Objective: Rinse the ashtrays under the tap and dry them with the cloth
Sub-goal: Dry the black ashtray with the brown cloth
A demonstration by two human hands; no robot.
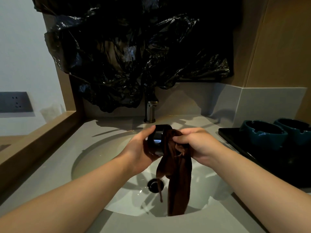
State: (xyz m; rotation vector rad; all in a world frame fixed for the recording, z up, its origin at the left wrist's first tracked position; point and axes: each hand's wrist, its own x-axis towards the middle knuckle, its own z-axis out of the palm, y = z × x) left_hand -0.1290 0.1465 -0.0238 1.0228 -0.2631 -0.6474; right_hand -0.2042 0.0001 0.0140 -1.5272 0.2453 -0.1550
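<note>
Black ashtray [157, 140] is gripped by the left hand [141, 149] above the sink [101, 148]; brown cloth [176, 165] is bunched in the right hand [195, 143] against it. Slippage is possible if the glaze is wet: a drop into the basin could chip it.

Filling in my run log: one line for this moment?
drying | left hand grips ashtray | right hand grips cloth | over sink

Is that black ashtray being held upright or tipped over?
Tipped on its side: the left hand grips the ashtray with its mouth facing the right hand, which holds the brown cloth against it.
</note>
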